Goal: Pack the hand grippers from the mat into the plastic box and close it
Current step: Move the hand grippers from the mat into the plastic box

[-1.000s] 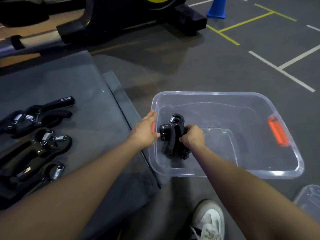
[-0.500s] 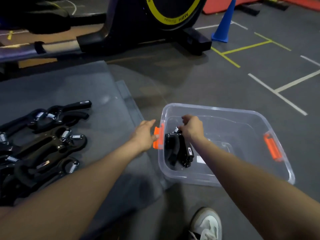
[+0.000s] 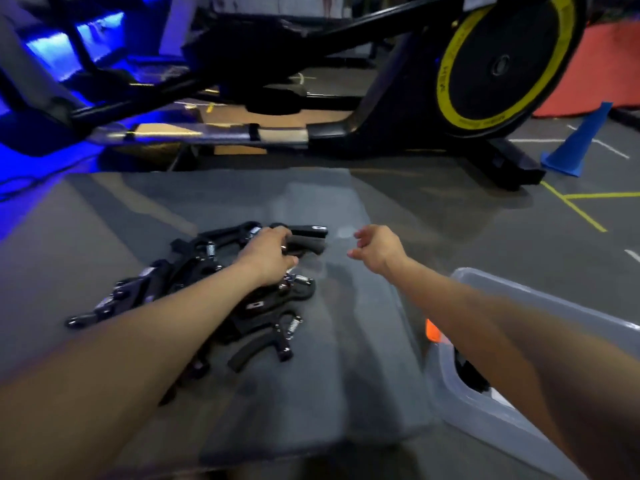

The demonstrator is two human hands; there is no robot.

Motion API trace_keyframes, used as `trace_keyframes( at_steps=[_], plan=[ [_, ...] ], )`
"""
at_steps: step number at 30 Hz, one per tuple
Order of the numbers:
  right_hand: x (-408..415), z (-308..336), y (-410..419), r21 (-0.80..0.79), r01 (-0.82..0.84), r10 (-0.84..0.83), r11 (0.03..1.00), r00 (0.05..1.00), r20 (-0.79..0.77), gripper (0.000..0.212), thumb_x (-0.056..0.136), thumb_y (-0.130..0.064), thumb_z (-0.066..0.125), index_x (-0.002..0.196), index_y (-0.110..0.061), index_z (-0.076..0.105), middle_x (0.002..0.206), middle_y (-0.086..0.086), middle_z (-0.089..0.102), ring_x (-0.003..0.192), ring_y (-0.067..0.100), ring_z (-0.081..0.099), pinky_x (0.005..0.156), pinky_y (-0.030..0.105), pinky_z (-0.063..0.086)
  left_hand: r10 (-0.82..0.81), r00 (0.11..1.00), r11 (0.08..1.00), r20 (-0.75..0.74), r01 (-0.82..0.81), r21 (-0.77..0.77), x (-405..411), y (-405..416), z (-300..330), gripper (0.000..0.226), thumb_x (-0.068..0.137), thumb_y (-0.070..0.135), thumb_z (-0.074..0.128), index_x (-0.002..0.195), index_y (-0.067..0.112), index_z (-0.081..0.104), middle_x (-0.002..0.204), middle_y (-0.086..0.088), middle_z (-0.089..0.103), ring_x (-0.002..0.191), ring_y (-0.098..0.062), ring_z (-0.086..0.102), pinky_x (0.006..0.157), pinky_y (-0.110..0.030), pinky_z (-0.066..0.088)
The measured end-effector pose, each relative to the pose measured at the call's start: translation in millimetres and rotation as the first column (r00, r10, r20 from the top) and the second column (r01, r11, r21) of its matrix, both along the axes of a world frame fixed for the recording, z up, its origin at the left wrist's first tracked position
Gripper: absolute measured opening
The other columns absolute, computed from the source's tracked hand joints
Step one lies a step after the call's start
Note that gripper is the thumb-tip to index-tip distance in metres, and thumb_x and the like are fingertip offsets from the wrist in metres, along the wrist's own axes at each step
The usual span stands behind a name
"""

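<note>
Several black hand grippers (image 3: 194,271) with metal springs lie in a pile on the grey mat (image 3: 311,375). My left hand (image 3: 268,252) rests on the far one (image 3: 306,239), fingers curled round its handles. My right hand (image 3: 375,249) hovers over the mat just right of it, fingers loosely spread, holding nothing. The clear plastic box (image 3: 485,420) with an orange latch (image 3: 433,332) sits at the lower right, partly hidden by my right forearm. A dark gripper (image 3: 467,374) shows inside it.
A black exercise machine with a yellow-rimmed flywheel (image 3: 502,64) stands behind the mat. A blue cone (image 3: 575,147) sits on the grey floor at the right, by yellow and white floor lines. A red mat (image 3: 606,74) lies further back.
Both hands left the box and moved left to the pile on the mat. The gripper from the right hand stays in the box. My left hand has taken hold of another gripper.
</note>
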State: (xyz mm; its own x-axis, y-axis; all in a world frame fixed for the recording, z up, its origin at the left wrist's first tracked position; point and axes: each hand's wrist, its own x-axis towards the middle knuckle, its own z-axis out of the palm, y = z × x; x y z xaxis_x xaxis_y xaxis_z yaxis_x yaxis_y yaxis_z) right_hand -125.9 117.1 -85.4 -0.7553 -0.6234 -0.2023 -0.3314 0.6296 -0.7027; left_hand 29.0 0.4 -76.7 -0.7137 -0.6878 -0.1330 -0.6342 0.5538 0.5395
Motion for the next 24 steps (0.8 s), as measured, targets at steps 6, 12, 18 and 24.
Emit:
trace_keyframes(
  at_steps=[6,12,18,24],
  plan=[
    [35.8,-30.2,-64.1,0.064,-0.156,0.153,0.986,0.987,0.047,0.045,0.079,-0.01,0.073,0.12,0.0,0.058,0.101,0.011,0.06,0.091,0.018,0.053,0.094,0.03,0.045,0.069,0.995,0.997,0.079,-0.067,-0.025,43.0,-53.0,-6.2,0.054,0.085,0.021,0.065,0.135,0.013,0.045,0.136,-0.01,0.048,0.124,-0.025,0.05,0.108,-0.031,0.037],
    [54.2,-71.9,-97.0,0.21,-0.215,0.203,0.954,0.976,0.075,0.038,0.077,-0.023,0.075,0.109,-0.005,0.064,0.115,0.012,0.067,0.108,0.025,0.061,0.09,0.026,0.045,0.029,0.979,1.0,0.201,-0.028,-0.009,51.2,-85.0,-42.0,0.056,0.086,0.021,0.064,0.137,0.015,0.042,0.14,-0.008,0.042,0.129,-0.024,0.045,0.111,-0.036,0.036],
    [69.5,-89.7,-111.2,0.3,-0.223,0.231,0.928,0.973,0.009,0.043,0.074,-0.028,0.076,0.107,-0.007,0.057,0.116,0.014,0.063,0.105,0.03,0.062,0.085,0.034,0.049,0.006,0.977,1.0,0.212,-0.009,0.011,37.8,-91.9,-62.1,0.054,0.087,0.025,0.063,0.136,0.019,0.043,0.139,-0.004,0.042,0.128,-0.023,0.045,0.108,-0.035,0.037],
    [72.4,-88.2,-110.2,0.325,-0.166,0.227,0.931,0.961,-0.159,0.026,0.076,-0.02,0.066,0.099,-0.009,0.063,0.111,0.014,0.066,0.105,0.035,0.062,0.083,0.034,0.049,-0.014,0.97,1.0,0.241,0.01,0.017,32.2,-90.2,-67.4,0.051,0.087,0.026,0.063,0.134,0.018,0.045,0.136,-0.004,0.044,0.125,-0.024,0.047,0.107,-0.038,0.039]
  ],
)
